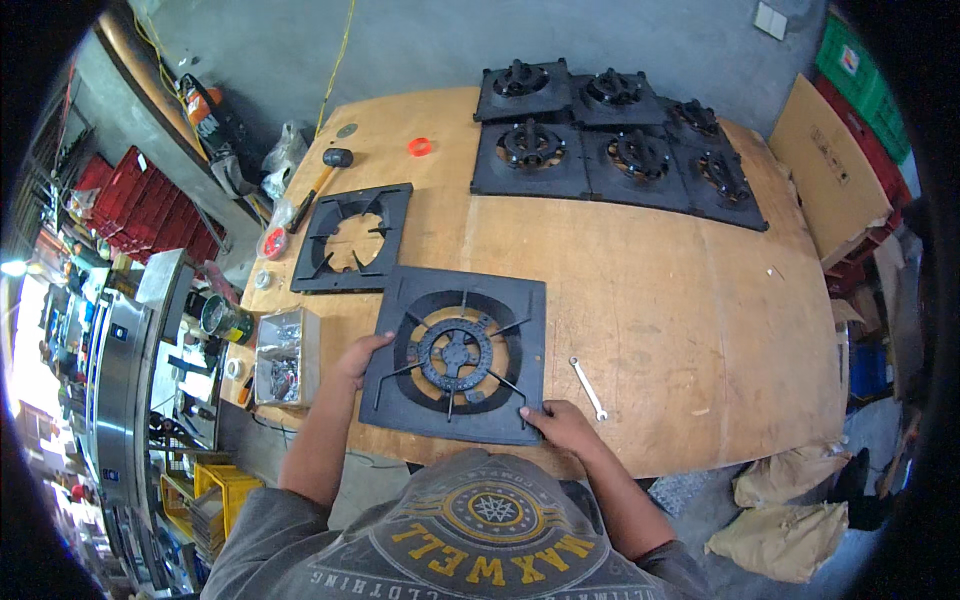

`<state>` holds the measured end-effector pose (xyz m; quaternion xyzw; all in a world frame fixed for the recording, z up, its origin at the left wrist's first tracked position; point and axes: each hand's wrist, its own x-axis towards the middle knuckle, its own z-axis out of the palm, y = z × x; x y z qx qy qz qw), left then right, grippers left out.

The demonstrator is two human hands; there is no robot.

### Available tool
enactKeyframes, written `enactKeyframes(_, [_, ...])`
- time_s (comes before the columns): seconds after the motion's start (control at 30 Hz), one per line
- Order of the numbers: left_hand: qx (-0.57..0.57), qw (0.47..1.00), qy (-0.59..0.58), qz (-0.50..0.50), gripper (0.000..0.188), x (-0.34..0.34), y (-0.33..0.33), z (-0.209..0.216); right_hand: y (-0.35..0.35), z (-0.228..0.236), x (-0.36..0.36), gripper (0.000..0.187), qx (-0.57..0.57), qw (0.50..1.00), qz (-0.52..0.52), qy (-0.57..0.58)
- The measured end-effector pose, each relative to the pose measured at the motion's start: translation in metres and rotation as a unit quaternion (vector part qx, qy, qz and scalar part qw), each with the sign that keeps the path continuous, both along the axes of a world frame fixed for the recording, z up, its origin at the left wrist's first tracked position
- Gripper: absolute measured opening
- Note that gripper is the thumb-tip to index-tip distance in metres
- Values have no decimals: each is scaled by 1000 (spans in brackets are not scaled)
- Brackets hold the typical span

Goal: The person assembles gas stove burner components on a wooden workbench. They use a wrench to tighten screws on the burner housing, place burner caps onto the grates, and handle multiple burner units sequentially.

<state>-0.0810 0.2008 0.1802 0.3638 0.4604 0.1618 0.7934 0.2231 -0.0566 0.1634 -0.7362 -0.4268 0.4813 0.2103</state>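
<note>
A square black cast-iron stove grate (pixel 527 312) lies in front of me at the table's near edge, overlapping the corner of another grate. A round burner ring (pixel 484 352) sits in its middle, with pan-support arms around it. My left hand (pixel 362 358) grips the grate's left edge. At the lower right corner, my right hand (pixel 562 425) is closed on the rim, its thumb on top; the fingers underneath are hidden. An open-end wrench (pixel 588 388) lies to the right of the grate.
Another grate (pixel 396 215), without a burner ring, lies beyond on the left. Several grates with burners (pixel 520 160) stand at the back right. A mallet (pixel 325 178), an orange ring (pixel 419 147) and a box of small parts (pixel 307 350) lie leftward. Cardboard (pixel 828 170) leans at the right.
</note>
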Motion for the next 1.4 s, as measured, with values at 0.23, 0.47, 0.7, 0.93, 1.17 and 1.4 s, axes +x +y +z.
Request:
enactKeyframes(0.23, [-23,969,-114,219,45,-27,-85,-16,41,8,15,59,62,997,-5,-55])
enactKeyframes(0.47, [39,978,-9,205,41,-22,-91,-5,38,-12,16,58,78,996,-15,-50])
enactKeyframes(0.7, [31,986,44,157,37,-29,-78,8,28,-20,5,56,106,994,-23,-21])
enactKeyframes(0.93, [1,988,23,152,38,-38,-69,0,33,-31,6,55,114,993,-15,-2])
enactKeyframes(1.17, [-4,985,-49,165,41,-45,-73,-17,32,-16,6,54,130,991,-4,13])
enactKeyframes(1.4, [-23,979,-89,179,45,-48,-78,-21,29,-15,2,51,126,992,8,-1])
